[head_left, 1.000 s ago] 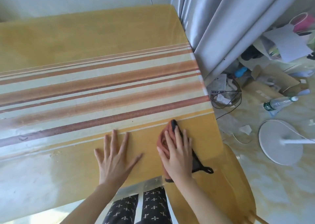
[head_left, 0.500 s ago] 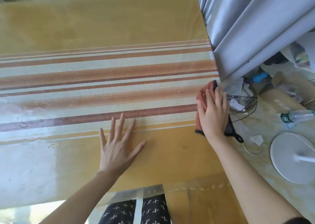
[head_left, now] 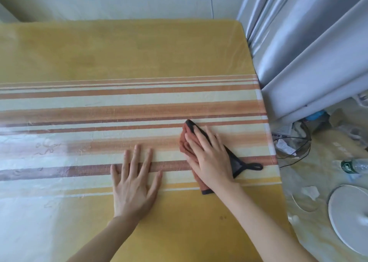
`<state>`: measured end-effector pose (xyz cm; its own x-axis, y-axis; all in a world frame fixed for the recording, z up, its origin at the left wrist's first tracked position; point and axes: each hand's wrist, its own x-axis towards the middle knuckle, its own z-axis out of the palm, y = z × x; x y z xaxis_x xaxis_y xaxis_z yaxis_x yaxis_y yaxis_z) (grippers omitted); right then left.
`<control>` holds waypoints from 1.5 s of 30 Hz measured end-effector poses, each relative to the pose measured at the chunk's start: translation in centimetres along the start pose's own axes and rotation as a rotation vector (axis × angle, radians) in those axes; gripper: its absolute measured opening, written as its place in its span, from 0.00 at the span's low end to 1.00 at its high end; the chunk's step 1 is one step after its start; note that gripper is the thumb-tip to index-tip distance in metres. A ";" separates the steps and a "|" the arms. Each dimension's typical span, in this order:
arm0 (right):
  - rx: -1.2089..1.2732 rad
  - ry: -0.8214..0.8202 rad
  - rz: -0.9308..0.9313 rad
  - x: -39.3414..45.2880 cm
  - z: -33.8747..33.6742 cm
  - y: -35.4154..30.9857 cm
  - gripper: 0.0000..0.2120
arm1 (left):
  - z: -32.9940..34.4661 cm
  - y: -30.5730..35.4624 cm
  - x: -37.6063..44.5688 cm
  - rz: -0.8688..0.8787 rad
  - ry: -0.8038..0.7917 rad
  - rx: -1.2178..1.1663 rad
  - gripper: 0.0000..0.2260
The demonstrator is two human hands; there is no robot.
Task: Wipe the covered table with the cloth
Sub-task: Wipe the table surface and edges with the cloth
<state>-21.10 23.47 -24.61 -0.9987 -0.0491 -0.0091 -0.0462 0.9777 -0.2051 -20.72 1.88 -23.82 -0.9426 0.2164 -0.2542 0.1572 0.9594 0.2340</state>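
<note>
— On the striped part of the surface (head_left: 99,102), what was the right hand (head_left: 211,158) doing?

— It lay flat on a rust-red cloth (head_left: 184,142) with dark trim. Its fingers were straight and close together, pressing the cloth down. It was not pinching it.

— Where was the cloth?

— It sat on the cream and orange stripes, near the right edge of the surface. A small black loop (head_left: 253,166) stuck out from under the hand, toward that edge.

— And the left hand (head_left: 133,184)?

— It was flat on the surface too, just beside the right hand and apart from the cloth. Its fingers were spread wide and held nothing. The fingertips reached over a dark brown stripe.

— What covered the surface?

— A yellow cover with stripes across the middle. It looked shiny, with white glare on the left side.

— Was anything beside it?

— Grey curtains (head_left: 298,42) hung to the right. On the floor lay a plastic bottle (head_left: 354,166) with a green label, a white round base (head_left: 348,218) and a bin (head_left: 292,142) with papers in it.
</note>
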 end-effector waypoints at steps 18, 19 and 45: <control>0.007 -0.046 -0.025 8.3 -1.5 3.1 0.24 | -4.1 2.5 14.4 0.089 0.060 -0.001 0.30; -0.009 -0.062 -0.067 8.7 -1.4 3.5 0.25 | -4.1 2.6 15.2 0.099 0.053 0.013 0.30; -0.042 -0.053 -0.118 25.7 -2.6 10.7 0.27 | -4.7 2.4 22.8 0.168 0.110 0.024 0.33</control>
<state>-47.28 33.17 -24.47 -0.9839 -0.1741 -0.0394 -0.1653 0.9720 -0.1668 -43.25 8.31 -24.67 -0.9289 0.3540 -0.1092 0.3207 0.9159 0.2413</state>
